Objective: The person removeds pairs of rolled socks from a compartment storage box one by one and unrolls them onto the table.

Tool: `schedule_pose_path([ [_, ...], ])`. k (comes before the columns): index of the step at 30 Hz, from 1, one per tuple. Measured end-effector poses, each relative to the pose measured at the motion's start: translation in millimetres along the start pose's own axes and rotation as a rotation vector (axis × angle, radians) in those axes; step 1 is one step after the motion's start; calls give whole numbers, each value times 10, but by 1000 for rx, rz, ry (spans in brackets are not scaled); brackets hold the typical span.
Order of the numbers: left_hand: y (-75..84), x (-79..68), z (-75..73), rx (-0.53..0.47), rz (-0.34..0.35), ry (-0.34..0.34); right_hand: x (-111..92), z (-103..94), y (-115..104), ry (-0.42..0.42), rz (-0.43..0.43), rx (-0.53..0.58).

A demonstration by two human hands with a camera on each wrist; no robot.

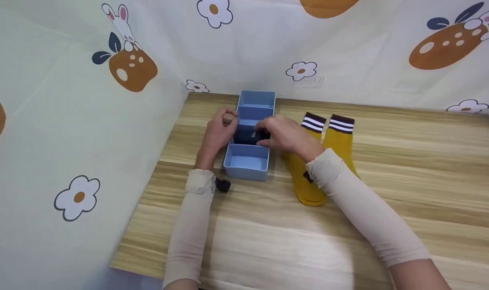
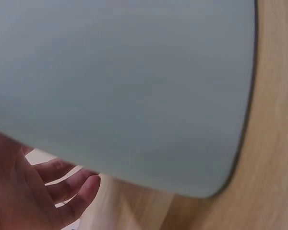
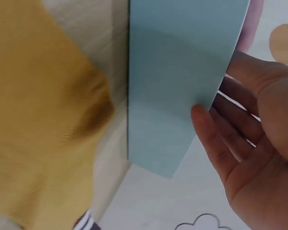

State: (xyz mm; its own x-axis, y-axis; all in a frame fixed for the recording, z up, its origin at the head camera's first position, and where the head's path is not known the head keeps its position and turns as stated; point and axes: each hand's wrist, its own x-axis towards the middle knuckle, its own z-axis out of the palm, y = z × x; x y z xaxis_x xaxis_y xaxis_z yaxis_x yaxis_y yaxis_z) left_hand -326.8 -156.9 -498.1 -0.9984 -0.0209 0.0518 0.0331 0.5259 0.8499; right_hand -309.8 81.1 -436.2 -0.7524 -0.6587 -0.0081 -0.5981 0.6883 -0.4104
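A light blue divided box (image 1: 246, 174) stands lengthwise on the table. In the compartment just behind its nearest one lies a dark navy bundle (image 1: 244, 137) with a small white mark. My right hand (image 1: 286, 135) reaches over the right rim and pinches the bundle's right end between thumb and fingers. From the right wrist side, that hand (image 3: 264, 134) has one fingertip against the outer wall (image 3: 168, 81). Beside the left rim, my left hand (image 1: 218, 133) has loosely bent fingers, fingertips right at the edge. The box wall (image 2: 134, 96) partly covers this hand (image 2: 43, 191) in the left wrist view.
Two mustard-yellow socks (image 1: 341, 145) with dark, white-striped cuffs lie flat right of the box, partly under my right forearm. A patterned curtain (image 1: 349, 48) hangs behind the wooden table (image 1: 409, 173) and along its left. A small black device (image 1: 223, 185) sits at my left wrist.
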Motion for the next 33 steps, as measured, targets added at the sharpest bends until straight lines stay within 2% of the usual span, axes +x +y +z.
schedule_pose_path([
  [10, -5, -5, 7, -5, -16, -14, 108, 66, -127, -25, 44, -140],
  [16, -5, 1, 1, 2, -15, -7, 96, 95, -155, 3, 60, -235],
  [23, -2, -6, -5, -58, -17, -24, 70, 82, -142, 8, 70, -196],
  [33, -2, -1, -20, -12, -34, -23, 10, 28, -126, 12, 61, -89],
])
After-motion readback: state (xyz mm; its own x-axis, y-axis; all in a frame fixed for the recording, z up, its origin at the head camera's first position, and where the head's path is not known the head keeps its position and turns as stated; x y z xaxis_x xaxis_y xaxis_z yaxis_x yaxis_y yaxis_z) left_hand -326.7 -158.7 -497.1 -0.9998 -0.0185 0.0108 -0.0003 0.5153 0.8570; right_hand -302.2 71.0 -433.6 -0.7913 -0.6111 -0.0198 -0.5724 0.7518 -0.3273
